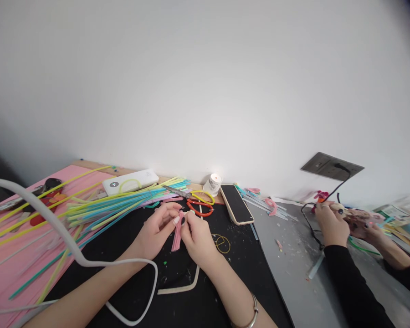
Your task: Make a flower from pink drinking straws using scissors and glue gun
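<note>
Over the black mat (123,287), a bunch of pink fuzzy pipe cleaners (176,238) hangs down between my two hands. My left hand (159,228) pinches its upper part from the left, with thumb and fingertips closed. From the right, the curled fingers of my right hand (198,237) grip the same bunch near its top. Small dark spots show by the fingertips; I cannot make out what they are. A bent cream pipe cleaner (179,290) lies on the mat below, and a thin yellowish loop (222,243) rests beside my right hand.
Scissors (201,207) with red and yellow handles, a white power bank (131,181), many coloured pipe cleaners (123,200), a paper cup (212,184) and a phone (237,205) lie toward the wall. A white cable (68,237) loops across the left. At right, a co-worker's hands (333,225) hold something.
</note>
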`<state>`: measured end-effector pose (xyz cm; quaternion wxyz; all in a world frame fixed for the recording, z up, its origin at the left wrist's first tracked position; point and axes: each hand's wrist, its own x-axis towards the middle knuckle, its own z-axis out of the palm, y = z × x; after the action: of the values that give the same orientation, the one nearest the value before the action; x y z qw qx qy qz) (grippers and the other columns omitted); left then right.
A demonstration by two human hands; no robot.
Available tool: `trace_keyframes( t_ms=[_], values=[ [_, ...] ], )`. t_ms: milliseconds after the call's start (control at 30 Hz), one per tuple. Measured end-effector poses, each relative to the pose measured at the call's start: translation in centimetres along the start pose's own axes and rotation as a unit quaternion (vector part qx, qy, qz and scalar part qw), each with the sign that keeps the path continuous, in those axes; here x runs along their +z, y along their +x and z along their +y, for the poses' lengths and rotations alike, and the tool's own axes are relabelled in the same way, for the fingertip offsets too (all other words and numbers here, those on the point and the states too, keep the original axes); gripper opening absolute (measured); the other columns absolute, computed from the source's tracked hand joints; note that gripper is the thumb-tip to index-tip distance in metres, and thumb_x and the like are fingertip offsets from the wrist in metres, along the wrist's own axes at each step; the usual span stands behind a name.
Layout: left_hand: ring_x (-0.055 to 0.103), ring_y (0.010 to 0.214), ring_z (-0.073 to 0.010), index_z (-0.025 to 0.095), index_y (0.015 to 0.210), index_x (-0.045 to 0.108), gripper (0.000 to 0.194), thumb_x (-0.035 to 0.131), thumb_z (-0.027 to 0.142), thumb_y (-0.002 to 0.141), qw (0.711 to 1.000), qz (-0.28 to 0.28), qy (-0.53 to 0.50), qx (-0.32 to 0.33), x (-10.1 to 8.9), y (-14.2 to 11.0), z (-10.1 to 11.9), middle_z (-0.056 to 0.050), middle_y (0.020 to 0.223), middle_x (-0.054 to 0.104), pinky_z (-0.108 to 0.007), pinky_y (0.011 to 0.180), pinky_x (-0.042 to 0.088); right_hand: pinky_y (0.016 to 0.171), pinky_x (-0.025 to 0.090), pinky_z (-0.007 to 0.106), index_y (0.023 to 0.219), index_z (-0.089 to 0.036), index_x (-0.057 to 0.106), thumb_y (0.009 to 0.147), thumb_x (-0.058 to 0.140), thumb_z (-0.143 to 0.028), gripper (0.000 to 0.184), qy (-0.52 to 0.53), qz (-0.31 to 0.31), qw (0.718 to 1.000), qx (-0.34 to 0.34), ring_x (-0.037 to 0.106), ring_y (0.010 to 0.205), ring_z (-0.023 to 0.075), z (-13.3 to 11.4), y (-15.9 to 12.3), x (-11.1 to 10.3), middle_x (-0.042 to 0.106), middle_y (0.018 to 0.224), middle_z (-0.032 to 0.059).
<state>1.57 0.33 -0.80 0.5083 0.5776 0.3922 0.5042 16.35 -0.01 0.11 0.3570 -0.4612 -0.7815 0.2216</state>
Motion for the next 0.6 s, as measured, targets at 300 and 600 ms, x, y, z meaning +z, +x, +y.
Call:
trace_keyframes(
  t_ms=[300,600],
  values=[
    [0.064,0.097,-0.0207,0.019,0.109,0.054,0.026,0.057,0.032,0.086,1.0,0.003,-0.011,-0.004,0.06,-0.02,-0.16,-0.005,0.093,0.069,-0.034,0.089,0.05,0.053,0.03,0.022,0.073,-0.022,0.041,0.086,0.036,-0.018,0.015,-0.075,0.017,0.997,-0.009,0.041,0.054,0.0131,-0.11,-0.16,0.24,0.043,0.063,-0.003],
    [0.062,0.098,-0.0205,0.019,0.112,0.053,0.029,0.057,0.032,0.087,1.0,-0.001,-0.025,-0.016,-0.21,0.19,-0.74,-0.005,0.094,0.068,-0.034,0.09,0.047,0.053,0.03,0.022,0.069,-0.021,0.04,0.088,0.039,-0.019,0.02,-0.005,0.004,1.0,0.016,0.04,0.054,0.0118,-0.02,0.0,-0.19,0.043,0.061,-0.0039]
  ],
)
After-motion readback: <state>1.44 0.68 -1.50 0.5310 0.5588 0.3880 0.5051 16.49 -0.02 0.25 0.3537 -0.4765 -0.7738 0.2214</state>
